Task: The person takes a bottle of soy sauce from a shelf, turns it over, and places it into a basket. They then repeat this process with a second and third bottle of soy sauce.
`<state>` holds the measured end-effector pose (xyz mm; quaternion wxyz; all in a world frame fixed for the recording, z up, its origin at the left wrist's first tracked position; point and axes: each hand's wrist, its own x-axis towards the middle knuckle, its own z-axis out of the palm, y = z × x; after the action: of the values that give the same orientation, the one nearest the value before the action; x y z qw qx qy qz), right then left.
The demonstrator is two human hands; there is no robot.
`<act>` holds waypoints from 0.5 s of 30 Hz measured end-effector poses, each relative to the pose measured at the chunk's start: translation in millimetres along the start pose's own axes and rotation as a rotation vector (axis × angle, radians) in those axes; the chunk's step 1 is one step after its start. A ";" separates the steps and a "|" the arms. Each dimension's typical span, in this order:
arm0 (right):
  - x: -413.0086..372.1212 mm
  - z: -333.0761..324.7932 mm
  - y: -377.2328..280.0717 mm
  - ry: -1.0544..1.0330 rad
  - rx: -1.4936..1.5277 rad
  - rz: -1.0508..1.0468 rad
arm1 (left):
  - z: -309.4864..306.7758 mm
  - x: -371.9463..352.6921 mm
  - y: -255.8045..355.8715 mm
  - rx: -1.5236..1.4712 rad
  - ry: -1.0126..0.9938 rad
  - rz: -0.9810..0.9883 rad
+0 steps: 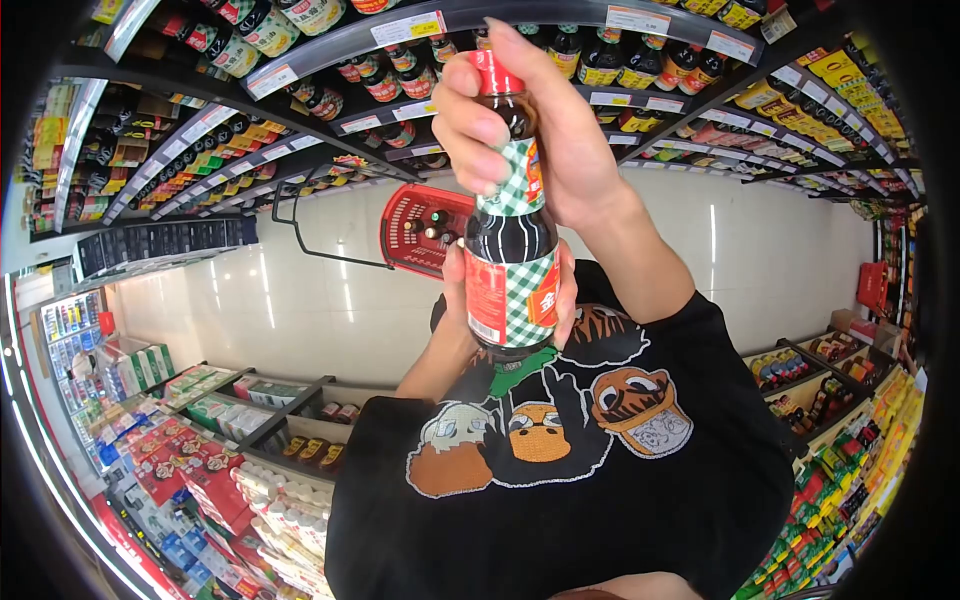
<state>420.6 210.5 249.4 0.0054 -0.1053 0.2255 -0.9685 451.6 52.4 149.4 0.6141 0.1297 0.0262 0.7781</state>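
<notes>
Because the bottle (512, 270) likely needs steadying | right hand (562, 130): fingers closed round neck (511, 118) | left hand (455, 298): fingers gripping near end (514, 328)

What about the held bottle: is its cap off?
No, the red cap sits on the bottle, under the right hand.

**Both hands up front, gripping, right above left**

Right hand (555, 110) high, fingers curled in, one digit angled up at top. Right forearm (645, 250) bare, slants up and inward from the right side; elbow out of sight. Left hand (455, 290) lower, partly hidden, digits visible on two sides of its grip. Left forearm (438, 358) bare, short stretch visible, angled up and inward.
</notes>
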 end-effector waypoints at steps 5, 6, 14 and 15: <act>-4.6 -4.6 -4.8 0.077 -0.082 -0.124 | 9.6 6.7 -3.9 0.233 0.144 -0.039; -7.0 -7.3 -7.7 0.078 -0.083 -0.127 | 11.7 7.8 -5.5 0.296 0.201 -0.056; -27.5 -15.1 -26.1 0.052 -0.080 -0.097 | 18.0 23.5 -18.6 0.376 0.209 -0.123; -29.4 -15.3 -28.3 0.056 -0.093 -0.105 | 18.2 24.2 -20.9 0.377 0.208 -0.123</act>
<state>447.2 244.3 242.4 -0.0566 -0.0901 0.2646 -0.9585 470.5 78.6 166.9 0.6192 0.1594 0.2422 0.7298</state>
